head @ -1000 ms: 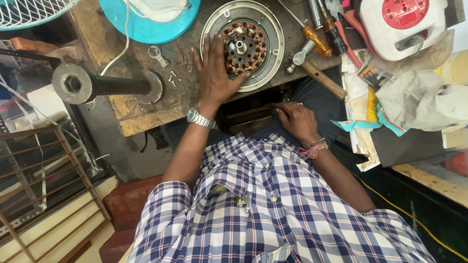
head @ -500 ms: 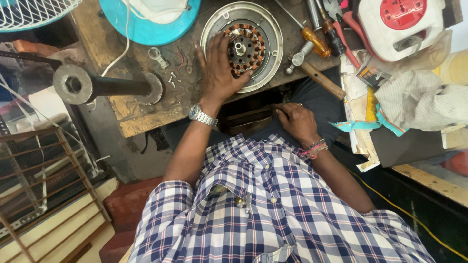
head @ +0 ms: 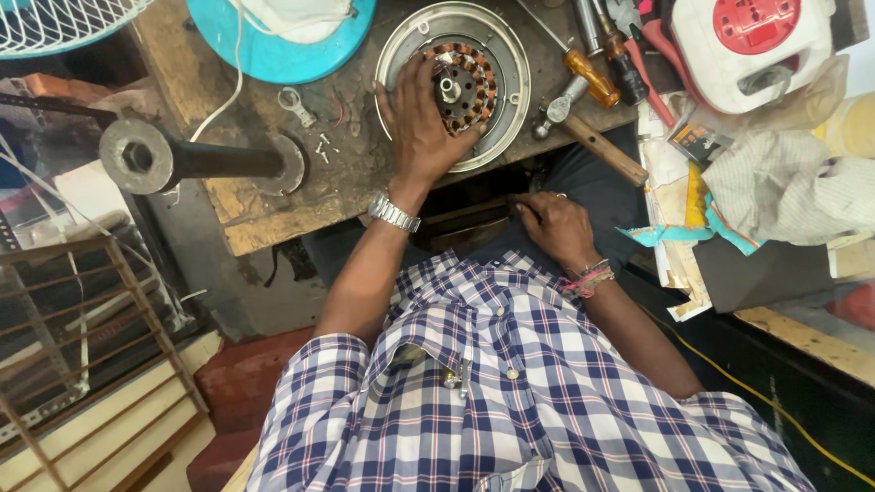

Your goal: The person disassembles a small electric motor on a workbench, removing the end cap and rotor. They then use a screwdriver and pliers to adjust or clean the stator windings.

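hammer [head: 583,123] right of motor housing [head: 453,82]

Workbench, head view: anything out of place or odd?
Mostly clutter. The hammer lies with its wooden handle overhanging the bench edge. Small screws lie loose near the left hand, which rests on the motor stator. Nothing looks spilled or broken.

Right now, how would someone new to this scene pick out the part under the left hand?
Start at the worn wooden workbench. Near its front edge, the left hand rests on a round silver motor housing. Unlike the turquoise disc beside it, it has a ring of copper windings around a central shaft.
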